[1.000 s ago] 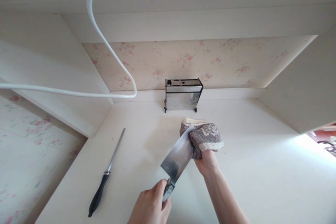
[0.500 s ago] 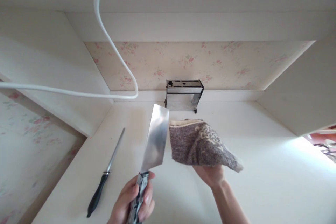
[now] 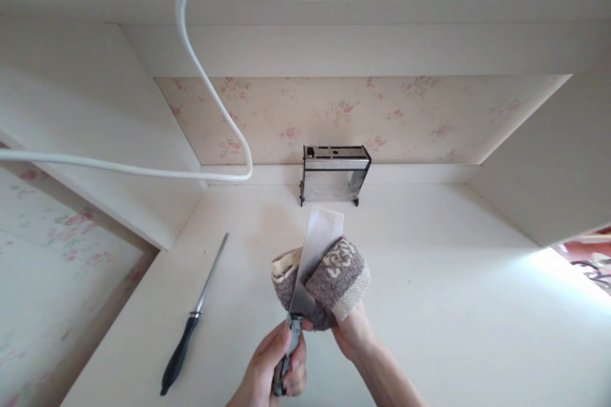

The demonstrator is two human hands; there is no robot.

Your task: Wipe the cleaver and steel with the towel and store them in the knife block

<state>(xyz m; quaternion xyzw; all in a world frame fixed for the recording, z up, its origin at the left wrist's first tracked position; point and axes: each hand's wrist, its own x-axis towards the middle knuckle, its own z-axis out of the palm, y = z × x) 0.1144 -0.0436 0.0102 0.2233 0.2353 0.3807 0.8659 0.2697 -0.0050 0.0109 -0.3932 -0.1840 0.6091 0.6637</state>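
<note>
My left hand [image 3: 279, 359] is wrapped round the taped dark handle of a cleaver [image 3: 321, 238], its broad blade pointing away from me. A folded brown and cream towel [image 3: 338, 270] is draped over my right hand [image 3: 351, 334] and folded about the blade on both sides. The fingers of that hand are mostly hidden beneath the cloth, which they hold against the metal. On the counter to the left lies a sharpening steel [image 3: 193, 318] with a black handle, untouched.
A metal and black boxy stand [image 3: 335, 175] is at the back of the white counter [image 3: 453, 305], against the wall. A white cable [image 3: 210, 89] hangs in front of the upper cabinet at the left. Side panels enclose the counter left and right.
The cleaver has moved right and slightly nearer to me. My right hand has brought the towel left and folded it round the blade, which was bare before.
</note>
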